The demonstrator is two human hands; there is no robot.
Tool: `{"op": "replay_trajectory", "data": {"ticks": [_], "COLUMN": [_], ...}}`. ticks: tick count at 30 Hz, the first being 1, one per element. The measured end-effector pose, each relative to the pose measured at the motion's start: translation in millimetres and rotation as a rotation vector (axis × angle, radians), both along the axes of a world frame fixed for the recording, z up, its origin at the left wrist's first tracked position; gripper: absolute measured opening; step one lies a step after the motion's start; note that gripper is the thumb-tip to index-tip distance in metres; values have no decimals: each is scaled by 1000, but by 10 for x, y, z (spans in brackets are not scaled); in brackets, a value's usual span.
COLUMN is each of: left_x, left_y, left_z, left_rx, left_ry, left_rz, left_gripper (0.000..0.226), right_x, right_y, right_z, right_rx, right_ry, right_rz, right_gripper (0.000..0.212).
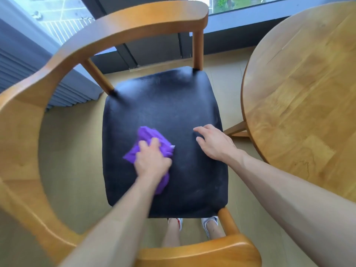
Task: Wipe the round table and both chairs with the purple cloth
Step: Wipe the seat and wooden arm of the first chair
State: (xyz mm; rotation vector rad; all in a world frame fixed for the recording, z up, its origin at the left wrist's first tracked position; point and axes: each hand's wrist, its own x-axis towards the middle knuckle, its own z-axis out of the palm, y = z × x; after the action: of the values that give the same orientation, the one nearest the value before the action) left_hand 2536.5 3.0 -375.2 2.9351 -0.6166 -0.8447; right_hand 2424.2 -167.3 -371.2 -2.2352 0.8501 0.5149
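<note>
On seat (165, 105): purple cloth (148, 135) is gripped, bunched, by left hand (152, 158).
Right hand (213, 143): spread, nothing held.
Risk: bunched cloth may leave seat edges unwiped.

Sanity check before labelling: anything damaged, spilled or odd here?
Nothing stands out. Left hand holds the purple cloth on the black seat; right hand is open above it. Pale streaks on the seat; the round table looks intact.
</note>
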Motion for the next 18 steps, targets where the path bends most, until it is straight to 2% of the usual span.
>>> {"op": "replay_trajectory", "data": {"ticks": [3, 6, 10, 12, 15, 18], "left_x": [-684, -1015, -678, -350, 297, 950], "left_y": [-401, -572, -283, -13, 398, 770], "left_z": [54, 47, 0, -3, 0, 28], "left_rx": [-92, -112, -156, -140, -31, 144], "left_ry": [117, 171, 105, 31, -61, -118], "left_rz": [-222, -412, -653, -737, -621, -325], "left_gripper": [50, 55, 60, 52, 47, 47], "right_x": [103, 188, 258, 302, 358, 425], "right_y": [-12, 12, 77, 110, 153, 201], "right_z": [-17, -24, -35, -39, -49, -54], "right_rx": [16, 15, -73, -113, -170, -207], "right_ry": [11, 26, 72, 91, 148, 181], "right_rz": [-80, -112, -118, -111, -79, -84], "right_gripper": [42, 41, 39, 36, 31, 30]}}
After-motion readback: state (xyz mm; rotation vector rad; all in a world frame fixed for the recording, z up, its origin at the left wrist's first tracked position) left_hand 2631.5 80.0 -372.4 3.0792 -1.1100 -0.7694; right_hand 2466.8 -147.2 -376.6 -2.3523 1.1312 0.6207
